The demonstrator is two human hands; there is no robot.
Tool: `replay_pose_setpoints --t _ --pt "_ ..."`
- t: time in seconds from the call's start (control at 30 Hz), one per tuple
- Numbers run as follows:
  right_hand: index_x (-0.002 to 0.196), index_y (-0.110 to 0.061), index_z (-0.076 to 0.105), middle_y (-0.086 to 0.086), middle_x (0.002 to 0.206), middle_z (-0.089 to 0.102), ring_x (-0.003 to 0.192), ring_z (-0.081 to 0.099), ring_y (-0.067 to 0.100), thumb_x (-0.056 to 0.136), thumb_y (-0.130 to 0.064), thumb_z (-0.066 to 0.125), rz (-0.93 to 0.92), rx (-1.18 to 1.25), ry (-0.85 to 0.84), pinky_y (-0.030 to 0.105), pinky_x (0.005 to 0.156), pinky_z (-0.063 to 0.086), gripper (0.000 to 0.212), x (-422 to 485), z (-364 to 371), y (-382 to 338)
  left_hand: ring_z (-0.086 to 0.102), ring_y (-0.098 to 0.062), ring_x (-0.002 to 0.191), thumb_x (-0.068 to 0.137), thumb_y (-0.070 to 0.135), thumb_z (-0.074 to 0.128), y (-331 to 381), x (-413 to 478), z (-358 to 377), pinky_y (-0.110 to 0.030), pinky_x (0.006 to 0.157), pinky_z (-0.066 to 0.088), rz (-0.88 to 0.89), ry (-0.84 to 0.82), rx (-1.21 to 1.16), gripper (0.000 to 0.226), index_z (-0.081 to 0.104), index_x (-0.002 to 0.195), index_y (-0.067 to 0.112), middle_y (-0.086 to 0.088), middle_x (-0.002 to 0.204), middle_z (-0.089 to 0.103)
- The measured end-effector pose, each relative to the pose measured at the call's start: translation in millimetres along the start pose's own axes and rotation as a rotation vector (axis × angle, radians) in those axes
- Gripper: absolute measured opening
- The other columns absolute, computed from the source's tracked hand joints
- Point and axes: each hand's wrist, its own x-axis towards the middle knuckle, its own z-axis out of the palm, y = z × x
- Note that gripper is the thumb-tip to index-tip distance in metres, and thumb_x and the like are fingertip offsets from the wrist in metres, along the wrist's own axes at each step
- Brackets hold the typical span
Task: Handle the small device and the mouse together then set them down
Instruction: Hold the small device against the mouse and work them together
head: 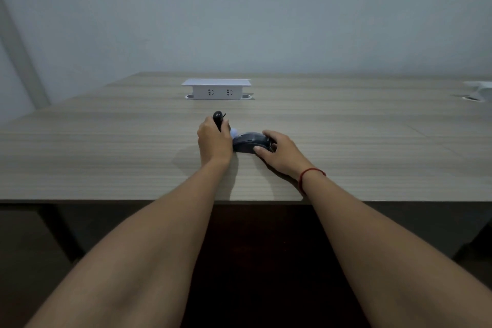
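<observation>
My left hand (213,141) is closed around a small black device (218,118), whose rounded top sticks up above my fingers. Just to its right, a dark computer mouse (249,141) lies on the wooden table (106,154). My right hand (279,152) grips the mouse from its right side, thumb along the near edge and fingers over the far end. A pale patch shows between the device and the mouse; I cannot tell what it is.
A white pop-up socket box (217,89) stands at the back middle of the table. Another white fitting (479,89) sits at the far right edge. The table's front edge (133,201) runs under my forearms. A plain wall lies behind.
</observation>
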Motion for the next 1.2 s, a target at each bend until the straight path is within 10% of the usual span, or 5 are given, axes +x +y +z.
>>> replay_pose_setpoints --t 0.33,0.53,1.2 --pt "0.088 -0.015 0.056 0.007 0.092 0.063 0.090 0.059 0.027 0.094 -0.052 0.044 0.105 -0.056 0.232 0.033 0.071 0.039 0.039 6.9 10.7 4.8 0.059 -0.025 0.081 0.093 0.026 0.056 5.4 -3.6 -0.7 -0.041 0.077 0.054 0.130 0.003 -0.080 0.026 0.062 0.091 0.001 -0.012 0.087 0.063" --pt "0.134 -0.015 0.053 0.007 0.132 0.060 0.122 0.054 0.026 0.094 -0.051 0.046 0.092 -0.057 0.209 0.041 0.102 0.043 0.054 4.4 10.2 1.8 0.061 -0.024 0.084 0.095 0.027 0.054 9.2 -6.3 11.0 -0.037 0.076 0.054 0.177 -0.145 0.013 0.026 0.062 0.095 0.003 -0.010 0.092 0.062" --pt "0.135 -0.016 0.052 0.008 0.132 0.060 0.125 0.050 0.028 0.087 -0.060 0.051 0.087 -0.102 0.208 0.044 0.103 0.043 0.065 3.2 9.2 -0.7 0.062 -0.035 0.092 0.095 0.030 0.052 0.0 3.3 2.0 -0.041 0.078 0.051 0.125 -0.150 0.183 0.033 0.061 0.100 -0.001 -0.020 0.101 0.063"
